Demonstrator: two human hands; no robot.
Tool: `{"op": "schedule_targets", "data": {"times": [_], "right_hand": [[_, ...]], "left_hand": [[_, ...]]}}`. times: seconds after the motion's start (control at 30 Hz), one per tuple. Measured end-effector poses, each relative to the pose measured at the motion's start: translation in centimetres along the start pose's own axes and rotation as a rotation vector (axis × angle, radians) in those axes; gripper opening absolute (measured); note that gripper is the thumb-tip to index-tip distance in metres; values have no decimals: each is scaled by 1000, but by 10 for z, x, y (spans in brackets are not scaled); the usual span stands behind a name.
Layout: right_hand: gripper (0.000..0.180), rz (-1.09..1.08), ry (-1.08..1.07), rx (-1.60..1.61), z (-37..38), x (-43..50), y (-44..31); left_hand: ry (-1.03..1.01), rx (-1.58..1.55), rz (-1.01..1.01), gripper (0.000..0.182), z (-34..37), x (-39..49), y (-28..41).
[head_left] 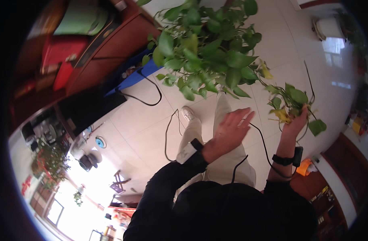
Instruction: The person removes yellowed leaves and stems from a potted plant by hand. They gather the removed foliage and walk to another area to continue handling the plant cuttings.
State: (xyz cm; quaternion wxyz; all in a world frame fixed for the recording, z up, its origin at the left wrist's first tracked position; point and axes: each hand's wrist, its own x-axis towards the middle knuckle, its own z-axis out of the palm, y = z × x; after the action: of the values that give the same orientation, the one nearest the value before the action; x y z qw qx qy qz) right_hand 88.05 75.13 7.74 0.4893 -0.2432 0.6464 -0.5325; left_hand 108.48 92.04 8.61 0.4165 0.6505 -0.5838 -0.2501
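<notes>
A leafy green pothos plant [214, 54] spreads before me, its base hidden by foliage. Trailing stems lead from it towards my right hand [294, 123], which grips a bunch of pothos vines [288, 99] with green leaves. Among these are yellowed leaves [282, 115], close to my fingers. My left hand [230, 132] holds nothing, its fingers stretched out below the main foliage and to the left of the bunch. A white device [188, 153] is strapped at my left wrist, and a black strap with a small black device [298, 156] is on my right.
Black cables [263, 144] hang near both arms. A red-brown wooden cabinet [111, 51] stands at the upper left, beside a blue item [135, 79] with a looped black cord [158, 96]. Pale floor tiles [141, 126] surround my feet. A small folding stool [120, 182] is at the lower left.
</notes>
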Motion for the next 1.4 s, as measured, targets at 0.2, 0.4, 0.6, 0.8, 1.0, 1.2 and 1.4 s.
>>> {"op": "schedule_targets", "data": {"times": [0.2, 0.4, 0.6, 0.8, 1.0, 1.2, 1.4], "right_hand": [[27, -69, 3, -70, -24, -82, 0], [26, 35, -58, -427, -38, -122, 60], [32, 119, -264, -408, -43, -149, 114], [47, 134, -334, -572, -44, -159, 134], [46, 197, -284, -785, -59, -143, 151], [42, 213, -311, -853, -56, -133, 157], [35, 279, -282, -876, -40, -135, 158]], "left_hand": [[179, 85, -266, 44, -68, -114, -76], [262, 81, -456, 32, -72, -128, -133], [508, 49, -549, 25, -53, -113, -200], [726, -23, -649, 22, -54, -78, -291], [591, -491, -632, 17, -13, -40, -400], [115, -438, -898, 40, 72, 7, -468], [573, -1094, -1030, 38, 119, 48, -461]]}}
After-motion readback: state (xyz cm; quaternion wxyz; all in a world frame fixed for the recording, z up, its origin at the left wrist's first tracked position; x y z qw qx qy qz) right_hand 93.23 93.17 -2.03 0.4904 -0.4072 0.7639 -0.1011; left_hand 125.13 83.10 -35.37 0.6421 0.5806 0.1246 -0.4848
